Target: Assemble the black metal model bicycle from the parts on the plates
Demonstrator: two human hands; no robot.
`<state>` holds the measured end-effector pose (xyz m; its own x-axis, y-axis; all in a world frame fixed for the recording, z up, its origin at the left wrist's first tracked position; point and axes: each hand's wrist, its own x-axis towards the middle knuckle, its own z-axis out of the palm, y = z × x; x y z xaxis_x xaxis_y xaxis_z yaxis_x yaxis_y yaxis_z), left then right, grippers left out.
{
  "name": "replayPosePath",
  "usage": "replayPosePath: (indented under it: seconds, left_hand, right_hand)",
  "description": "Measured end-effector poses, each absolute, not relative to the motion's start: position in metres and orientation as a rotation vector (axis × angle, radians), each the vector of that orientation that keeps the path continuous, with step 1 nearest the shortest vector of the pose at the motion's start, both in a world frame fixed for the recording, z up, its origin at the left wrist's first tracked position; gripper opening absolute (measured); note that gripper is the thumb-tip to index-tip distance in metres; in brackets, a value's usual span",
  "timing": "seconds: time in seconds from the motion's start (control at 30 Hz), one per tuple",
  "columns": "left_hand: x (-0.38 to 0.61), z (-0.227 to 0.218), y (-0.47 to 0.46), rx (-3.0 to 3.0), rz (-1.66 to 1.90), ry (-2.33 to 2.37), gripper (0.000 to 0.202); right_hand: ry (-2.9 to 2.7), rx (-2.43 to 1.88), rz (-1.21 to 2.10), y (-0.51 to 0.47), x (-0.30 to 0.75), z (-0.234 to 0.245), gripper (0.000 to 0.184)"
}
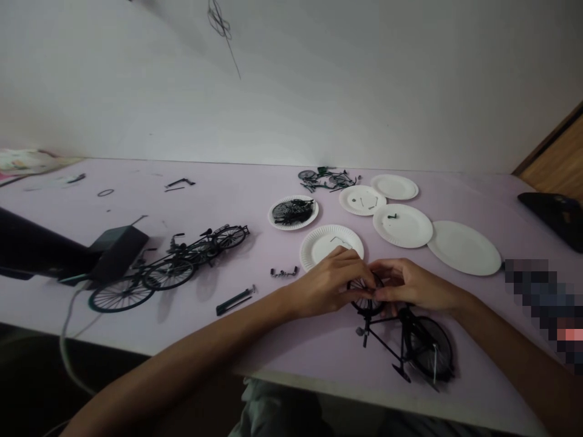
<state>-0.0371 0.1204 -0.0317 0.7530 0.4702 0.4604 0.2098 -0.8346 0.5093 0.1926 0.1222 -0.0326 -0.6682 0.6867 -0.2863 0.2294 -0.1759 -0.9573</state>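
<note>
Left hand (324, 286): reaches in from the lower left, fingers curled over the left side of the spoked model wheel (363, 300).

Right hand (412, 284): reaches in from the right, fingers over the wheel's upper right side; the two hands are together, clamped on the wheel from opposite sides.

Wheel position: lower middle of the frame, between the hands and about equally near both, its rim seen as a tilted oval.

Black model bicycle (387, 346): lies directly below the hands on the lilac worktop (259, 340), long axis running left to right, a dark-filled wheel at its right end. Fingers hide whether the held wheel joins its left end.

Paper plates (463, 247): six in a loose group at upper right of the worktop; the nearest (319, 255) sits just above the left hand and holds a thin wire piece.

Left side: two assembled model bicycles (168, 270) stand beside a black box (119, 252).

Near the left forearm: a small row of loose parts (283, 272) and a dark craft knife (233, 301).
</note>
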Motion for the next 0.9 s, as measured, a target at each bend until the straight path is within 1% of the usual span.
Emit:
replayPosePath:
  seconds: [0.13, 0.23, 0.4, 0.63, 0.8, 0.9]
  left_hand:
    - [-0.032, -0.034, 0.116, 2.519, 0.866, 0.62, 0.004]
    - [-0.031, -0.034, 0.115, 2.487, 0.903, 0.669, 0.002]
    - [-0.031, -0.036, 0.116, 2.385, 0.925, 0.718, 0.006]
    - [-0.033, -0.033, 0.117, 2.365, 0.831, 0.801, 0.007]
    - [-0.037, -0.028, 0.122, 2.42, 0.702, 0.606, 0.005]
    - [-0.037, -0.025, 0.122, 2.438, 0.649, 0.489, 0.004]
  right_hand:
    - [-1.784, -1.044, 1.842, 0.124, 0.193, -0.036, 0.046]
    - [-1.786, -1.04, 1.858, 0.123, 0.194, -0.035, 0.047]
    - [-1.754, -1.037, 1.884, 0.122, 0.194, -0.034, 0.053]
    - [-1.778, -1.005, 1.89, 0.123, 0.194, -0.036, 0.048]
    - [-1.768, -1.001, 1.97, 0.119, 0.193, -0.031, 0.042]
    - [-1.795, -0.991, 1.994, 0.117, 0.193, -0.028, 0.045]
